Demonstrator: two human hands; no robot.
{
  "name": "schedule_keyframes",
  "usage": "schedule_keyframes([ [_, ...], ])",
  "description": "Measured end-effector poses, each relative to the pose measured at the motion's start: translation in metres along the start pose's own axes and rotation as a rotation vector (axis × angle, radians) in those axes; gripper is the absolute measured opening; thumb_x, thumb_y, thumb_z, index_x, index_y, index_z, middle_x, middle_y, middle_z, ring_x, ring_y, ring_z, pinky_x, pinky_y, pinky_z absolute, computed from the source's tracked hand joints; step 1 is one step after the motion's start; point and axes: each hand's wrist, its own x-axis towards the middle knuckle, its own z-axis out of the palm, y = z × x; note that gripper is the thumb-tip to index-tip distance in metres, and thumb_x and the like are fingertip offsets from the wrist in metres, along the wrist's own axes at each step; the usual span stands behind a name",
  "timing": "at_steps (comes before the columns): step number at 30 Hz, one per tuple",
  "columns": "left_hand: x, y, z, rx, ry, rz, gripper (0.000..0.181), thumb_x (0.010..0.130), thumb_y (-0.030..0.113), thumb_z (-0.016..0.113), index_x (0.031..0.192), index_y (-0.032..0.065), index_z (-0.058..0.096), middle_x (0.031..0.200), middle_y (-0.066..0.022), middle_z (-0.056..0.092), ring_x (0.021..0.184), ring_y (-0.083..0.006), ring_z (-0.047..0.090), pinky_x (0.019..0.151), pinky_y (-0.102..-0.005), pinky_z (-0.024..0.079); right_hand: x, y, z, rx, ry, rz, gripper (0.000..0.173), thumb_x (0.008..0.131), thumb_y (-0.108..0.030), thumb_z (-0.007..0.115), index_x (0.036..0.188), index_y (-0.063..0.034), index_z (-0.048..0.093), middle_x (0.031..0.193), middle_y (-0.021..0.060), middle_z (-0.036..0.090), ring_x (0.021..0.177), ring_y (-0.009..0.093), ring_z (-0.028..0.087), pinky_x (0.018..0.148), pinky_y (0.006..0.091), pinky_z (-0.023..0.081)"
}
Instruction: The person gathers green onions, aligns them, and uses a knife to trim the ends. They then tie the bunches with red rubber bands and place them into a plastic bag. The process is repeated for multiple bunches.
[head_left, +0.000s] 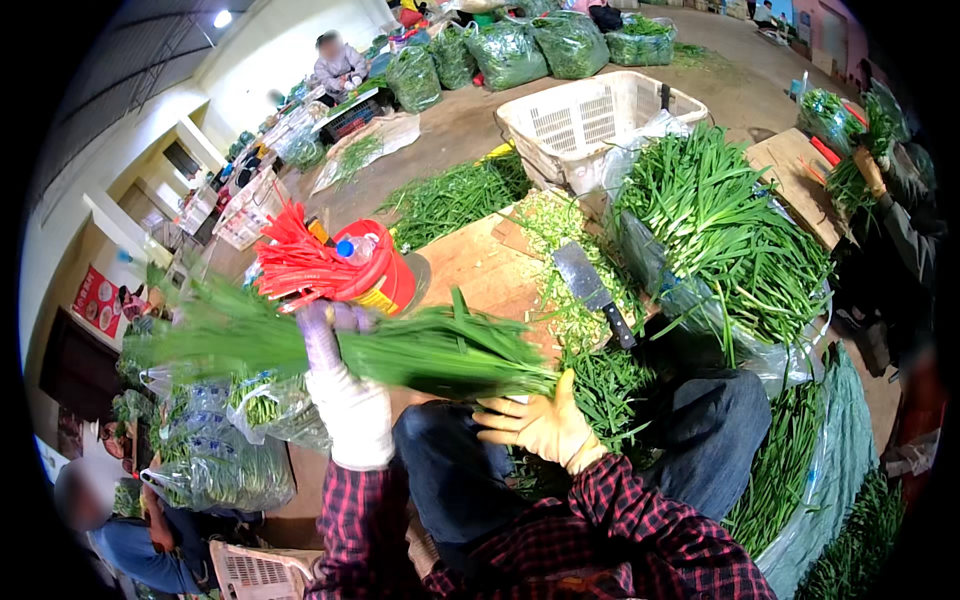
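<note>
My left hand (334, 337), in a white glove with purplish fingers, grips a large bundle of long green leaves, likely garlic chives (450, 352). The bundle lies level above my knee, its leaf tips blurred at the left and its pale stem ends at the right. In a yellow glove, my right hand (544, 424) is spread at those ends, its thumb up by the stems; whether it touches them I cannot tell. Beyond it a cleaver (589, 281) with a black handle rests on chopped pale stem pieces (562, 225) on a wooden board (465, 259).
A red bucket (394, 274) holds red strips (300, 259) and a blue-capped bottle (356, 249). At the right, more chives (720, 210) fill a plastic-lined container. A white plastic crate (585, 120) stands behind the board. Bagged greens (225, 450) lie left; other people sit around.
</note>
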Motion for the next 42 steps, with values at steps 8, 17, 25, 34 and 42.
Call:
schedule_keyframes([
  [8, -0.106, 0.050, -0.138, 0.764, -0.902, -0.048, 0.023, 0.082, 0.022, 0.072, 0.097, 0.0091, 0.060, 0.107, -0.0103, 0.065, 0.113, -0.0321, 0.053, 0.105, -0.0490, 0.032, -0.005, 0.014, -0.013, -0.023, 0.356, -0.120, 0.090, 0.083, -0.074, 0.042, 0.142, -0.0058, 0.039, 0.144, 0.0127, 0.045, 0.129, 0.029, 0.045, 0.109, 0.0455, 0.035],
  [17, -0.090, 0.106, -0.156, 0.543, -1.162, -1.268, 0.048, 0.086, 0.023, 0.068, 0.128, 0.0017, 0.055, 0.131, -0.0142, 0.056, 0.132, -0.0287, 0.042, 0.108, -0.0409, 0.034, -0.015, 0.030, -0.017, -0.065, 0.376, 0.002, 0.072, 0.091, -0.061, 0.046, 0.137, -0.0062, 0.046, 0.134, 0.0091, 0.055, 0.121, 0.024, 0.053, 0.105, 0.0408, 0.039],
  [25, -0.034, -0.043, -0.109, 1.170, -1.027, -0.310, 0.072, 0.085, 0.051, 0.064, 0.132, -0.0014, 0.047, 0.124, -0.0187, 0.058, 0.120, -0.0295, 0.053, 0.104, -0.0402, 0.038, -0.014, 0.020, -0.015, -0.039, 0.390, -0.009, 0.058, 0.099, -0.051, 0.039, 0.135, -0.0064, 0.050, 0.128, 0.0092, 0.060, 0.113, 0.023, 0.058, 0.100, 0.0395, 0.044],
  [34, -0.124, -0.085, -0.075, 0.405, -0.653, -0.790, 0.106, 0.069, 0.026, 0.087, 0.147, 0.0003, 0.021, 0.139, -0.0115, 0.044, 0.131, -0.0188, 0.038, 0.109, -0.0349, 0.032, -0.045, -0.001, 0.039, -0.143, 0.616, -0.100, 0.050, 0.102, -0.045, 0.038, 0.120, -0.0044, 0.060, 0.108, 0.0048, 0.067, 0.090, 0.014, 0.063, 0.082, 0.0299, 0.051],
  [42, -0.152, -0.103, -0.101, -0.123, -0.484, -1.562, 0.078, 0.072, 0.024, 0.077, 0.137, -0.0010, 0.042, 0.127, -0.0162, 0.057, 0.117, -0.0279, 0.056, 0.103, -0.0396, 0.043, -0.045, -0.005, 0.028, -0.413, 0.635, 0.004, 0.047, 0.103, -0.042, 0.038, 0.118, -0.0033, 0.059, 0.108, 0.0043, 0.065, 0.096, 0.013, 0.060, 0.089, 0.0294, 0.046],
])
